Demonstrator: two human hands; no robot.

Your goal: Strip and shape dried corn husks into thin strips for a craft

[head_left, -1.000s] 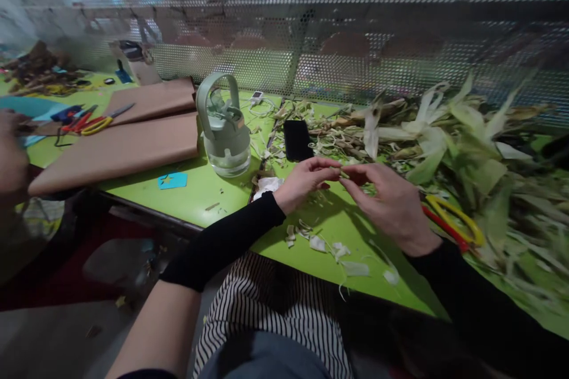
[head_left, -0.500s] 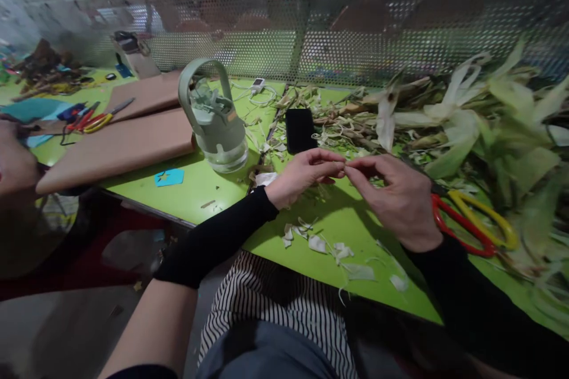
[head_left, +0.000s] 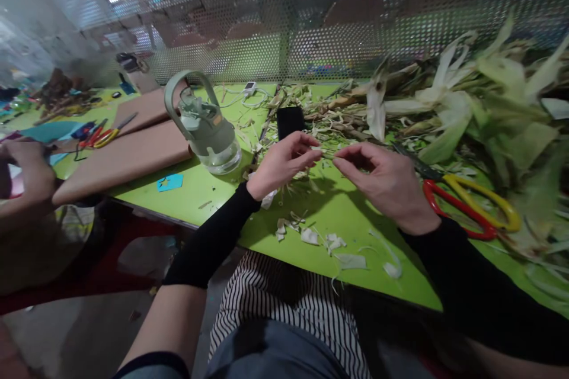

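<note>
My left hand point(head_left: 283, 164) and my right hand point(head_left: 383, 180) meet above the green table point(head_left: 355, 226), fingertips pinched on the two ends of a thin strip of corn husk point(head_left: 328, 156). Both hands are closed in a pinch. Small husk scraps point(head_left: 331, 243) lie on the table below them. Red and yellow scissors point(head_left: 466, 204) lie just right of my right hand. A black phone point(head_left: 290, 121) lies just beyond my left hand.
A heap of corn husks point(head_left: 462, 106) fills the table's right and back. A pale green water jug point(head_left: 204, 124) stands left of my hands, beside brown boards point(head_left: 124, 154). Another person's hand point(head_left: 24, 169) is at far left. A perforated metal screen point(head_left: 311, 23) backs the table.
My hands have drawn slightly apart, stretching the strip between them. The view has shifted down and to the right.
</note>
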